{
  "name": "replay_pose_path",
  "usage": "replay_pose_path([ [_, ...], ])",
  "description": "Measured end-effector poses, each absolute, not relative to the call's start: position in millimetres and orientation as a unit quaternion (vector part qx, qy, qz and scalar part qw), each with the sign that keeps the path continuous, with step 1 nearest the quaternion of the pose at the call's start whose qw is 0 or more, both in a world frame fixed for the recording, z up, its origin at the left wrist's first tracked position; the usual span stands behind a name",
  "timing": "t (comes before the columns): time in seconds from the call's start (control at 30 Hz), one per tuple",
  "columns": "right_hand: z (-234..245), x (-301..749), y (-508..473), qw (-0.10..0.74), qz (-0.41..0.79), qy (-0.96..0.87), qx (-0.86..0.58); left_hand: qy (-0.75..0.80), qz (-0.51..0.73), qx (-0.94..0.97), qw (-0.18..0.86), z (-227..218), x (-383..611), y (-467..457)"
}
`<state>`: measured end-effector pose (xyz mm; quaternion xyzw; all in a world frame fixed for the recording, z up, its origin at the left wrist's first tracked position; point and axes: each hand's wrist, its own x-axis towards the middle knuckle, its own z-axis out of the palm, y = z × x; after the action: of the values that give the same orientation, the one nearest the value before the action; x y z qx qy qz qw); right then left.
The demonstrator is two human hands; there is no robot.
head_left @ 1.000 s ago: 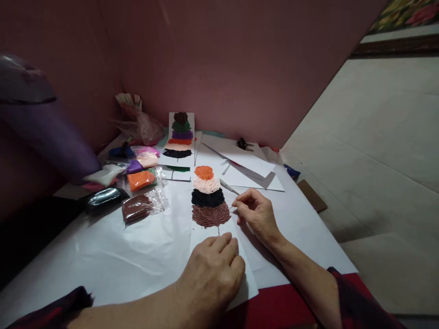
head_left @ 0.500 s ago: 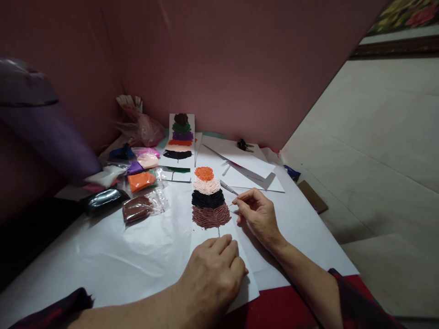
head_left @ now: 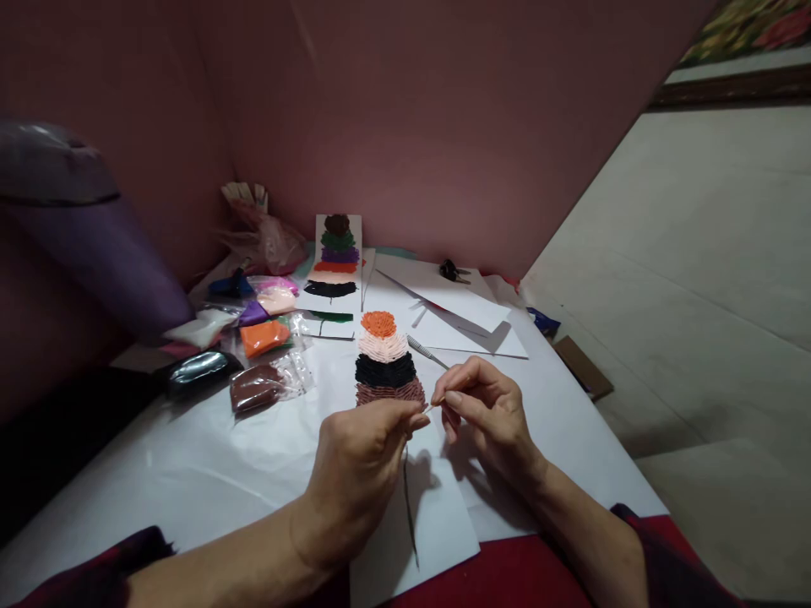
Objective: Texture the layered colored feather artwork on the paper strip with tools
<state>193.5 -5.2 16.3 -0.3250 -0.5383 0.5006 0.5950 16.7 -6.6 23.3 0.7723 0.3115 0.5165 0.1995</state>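
Note:
My left hand (head_left: 364, 464) is raised over the paper strip (head_left: 437, 515), its thumb and fingers pinched together; what lies between them is hidden or too small to name. Close to its fingertips, my right hand (head_left: 485, 409) pinches a thin needle-like tool (head_left: 431, 409), whose tip points at the left fingers. Textured clay bands cover the strip: an orange top (head_left: 378, 323), a pale pink band (head_left: 383, 347), a black band (head_left: 385, 369) and a brown band (head_left: 386, 393) partly behind my left hand. Below them runs a drawn dark stem line (head_left: 410, 507).
A ridged metal tool (head_left: 426, 350) lies right of the bands. Clay packets, including orange (head_left: 264, 337), brown (head_left: 257, 388) and black (head_left: 201, 371), sit at left. Behind stand a finished-looking banded card (head_left: 338, 277), loose white sheets (head_left: 443, 291) and keys (head_left: 451, 270). A purple roll (head_left: 95, 253) leans far left.
My left hand has lifted off the lower paper and moved up to my right fingertips, closing into a pinch. The stem line is now uncovered. My right hand has shifted slightly right and down.

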Motion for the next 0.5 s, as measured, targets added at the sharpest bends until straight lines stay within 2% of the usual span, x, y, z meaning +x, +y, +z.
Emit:
replay_pose_path([
  [0.17, 22, 190, -9, 0.598, 0.531, -0.519, -0.300, 0.323, 0.475, 0.789, 0.219, 22, 18, -8],
  [0.33, 29, 194, -2, 0.677, 0.504, -0.412, -0.345, 0.370, 0.461, 0.767, 0.249, 24, 16, -3],
  [0.5, 28, 194, 2, 0.670, 0.486, -0.404, -0.389, 0.396, 0.466, 0.751, 0.249, 35, 8, 12],
])
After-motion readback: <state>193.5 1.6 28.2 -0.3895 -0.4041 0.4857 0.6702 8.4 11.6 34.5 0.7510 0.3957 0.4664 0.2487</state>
